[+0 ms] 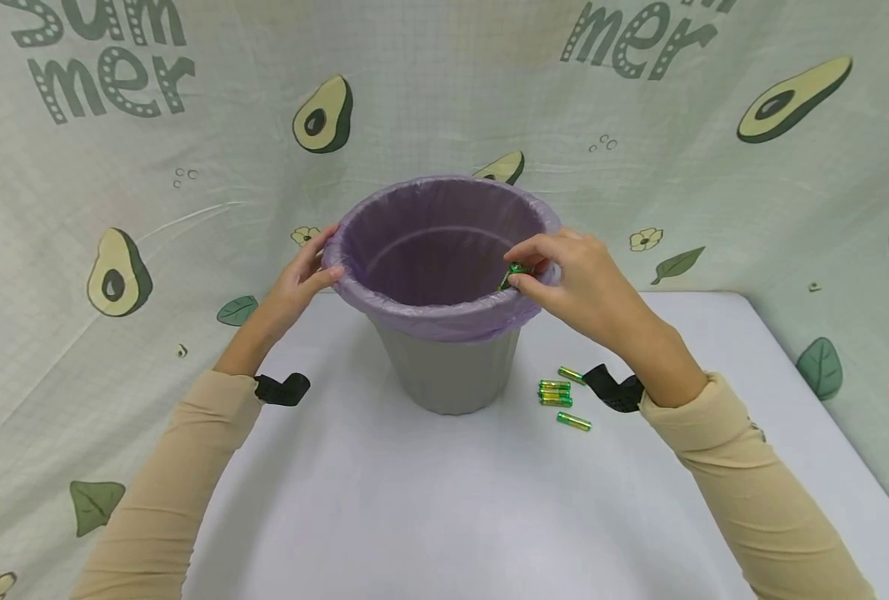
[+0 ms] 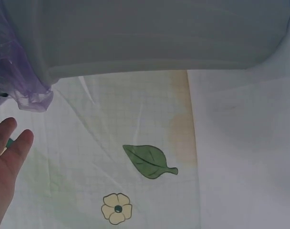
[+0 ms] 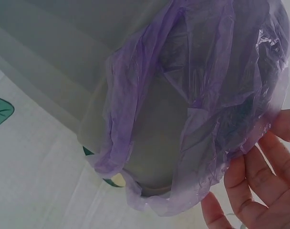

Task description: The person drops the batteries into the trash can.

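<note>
A grey bin [image 1: 451,367] stands upright on the table, lined with a purple plastic bag [image 1: 444,321] folded over its rim. My left hand [image 1: 300,273] rests against the left side of the rim, its thumb and fingers spread and fairly straight. In the left wrist view, part of the left hand [image 2: 6,162] shows below the bag's edge. My right hand [image 1: 575,279] pinches green-and-gold batteries [image 1: 516,269] just inside the right rim; the fingers partly cover them, so their number is unclear. The right wrist view shows the right hand's curled fingers [image 3: 259,176] beside the bag.
Several green-and-gold batteries [image 1: 555,394] lie on the white table [image 1: 444,500] right of the bin, near the right wrist's black strap [image 1: 615,388]. Behind hangs a cloth [image 1: 249,167] printed with avocados and leaves.
</note>
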{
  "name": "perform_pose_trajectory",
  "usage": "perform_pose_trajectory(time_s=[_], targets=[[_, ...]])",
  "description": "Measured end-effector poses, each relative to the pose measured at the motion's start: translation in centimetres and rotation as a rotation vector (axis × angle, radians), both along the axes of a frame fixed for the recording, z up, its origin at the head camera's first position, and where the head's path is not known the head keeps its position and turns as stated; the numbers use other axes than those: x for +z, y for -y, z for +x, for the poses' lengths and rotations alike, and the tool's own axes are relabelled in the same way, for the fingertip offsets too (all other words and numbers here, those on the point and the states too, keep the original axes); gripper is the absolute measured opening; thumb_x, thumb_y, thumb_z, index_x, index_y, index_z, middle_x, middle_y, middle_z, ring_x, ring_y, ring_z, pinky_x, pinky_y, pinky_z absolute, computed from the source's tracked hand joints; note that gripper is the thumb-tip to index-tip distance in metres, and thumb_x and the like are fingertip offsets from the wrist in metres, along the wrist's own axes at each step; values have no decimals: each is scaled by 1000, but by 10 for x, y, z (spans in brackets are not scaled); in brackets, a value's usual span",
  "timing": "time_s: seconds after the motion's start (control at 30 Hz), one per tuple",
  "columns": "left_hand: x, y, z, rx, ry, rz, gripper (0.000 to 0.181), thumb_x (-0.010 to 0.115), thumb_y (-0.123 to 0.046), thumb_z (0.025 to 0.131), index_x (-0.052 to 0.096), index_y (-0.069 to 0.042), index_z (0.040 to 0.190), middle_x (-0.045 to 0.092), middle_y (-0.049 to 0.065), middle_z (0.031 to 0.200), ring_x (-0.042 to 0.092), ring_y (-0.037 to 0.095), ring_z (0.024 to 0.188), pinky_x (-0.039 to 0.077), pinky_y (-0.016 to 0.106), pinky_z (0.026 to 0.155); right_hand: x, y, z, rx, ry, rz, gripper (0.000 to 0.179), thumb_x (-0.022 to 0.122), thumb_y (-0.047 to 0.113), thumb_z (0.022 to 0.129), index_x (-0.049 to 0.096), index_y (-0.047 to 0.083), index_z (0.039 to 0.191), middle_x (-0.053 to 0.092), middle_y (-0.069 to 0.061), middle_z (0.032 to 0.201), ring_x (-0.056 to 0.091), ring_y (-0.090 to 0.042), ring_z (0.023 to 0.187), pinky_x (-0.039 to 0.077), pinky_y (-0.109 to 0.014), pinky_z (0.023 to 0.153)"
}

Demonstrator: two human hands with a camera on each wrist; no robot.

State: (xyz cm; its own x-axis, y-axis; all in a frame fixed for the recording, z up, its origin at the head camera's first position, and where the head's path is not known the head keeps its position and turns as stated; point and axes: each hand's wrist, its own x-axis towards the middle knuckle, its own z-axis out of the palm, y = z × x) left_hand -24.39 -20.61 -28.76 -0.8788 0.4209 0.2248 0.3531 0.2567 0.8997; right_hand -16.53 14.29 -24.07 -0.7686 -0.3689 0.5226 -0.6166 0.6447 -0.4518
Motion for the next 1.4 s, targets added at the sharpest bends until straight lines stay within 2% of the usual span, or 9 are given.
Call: perform_pose_trajectory(time_s=[0.37,0.6,0.8,1.07,1.4], targets=[[0,1,-1,2,9,-7,61,43,-17,94,17,-19,150,21,7,153,27,26,137,36,16,94,-2,-4,0,6,-25,-36,9,64,3,84,68,5,92,68,-5,85,55,-16,80,37,-34,81],[1,1,0,-10,-3,15,61,43,-15,94,18,-17,150,21,10,153,29,24,135,37,13,91,-6,-14,5,-6,-82,-92,10,66,4,83,69,5,93,67,-2,90,54,-11,84,40,-19,75],[1,1,0,-20,-10,13,61,43,-14,94,17,-16,150,19,10,153,26,27,137,37,12,91,-17,-28,9,-36,-92,-137,11,68,2,81,69,4,92,67,-3,90,53,-12,84,38,-16,77],[0,1,-2,-29,-11,7,62,44,-16,95,16,-17,150,17,7,155,22,29,140,36,11,93,-45,-48,13,-132,0,-90,13,65,10,85,69,5,96,67,-5,94,54,-15,87,38,-19,77],[-2,0,-2,-41,-31,27,61,43,-13,95,16,-14,150,18,10,154,24,29,138,37,12,93,-91,-70,19,-234,245,-69,22,61,24,90,65,9,105,66,-7,101,55,-21,94,39,-35,76]])
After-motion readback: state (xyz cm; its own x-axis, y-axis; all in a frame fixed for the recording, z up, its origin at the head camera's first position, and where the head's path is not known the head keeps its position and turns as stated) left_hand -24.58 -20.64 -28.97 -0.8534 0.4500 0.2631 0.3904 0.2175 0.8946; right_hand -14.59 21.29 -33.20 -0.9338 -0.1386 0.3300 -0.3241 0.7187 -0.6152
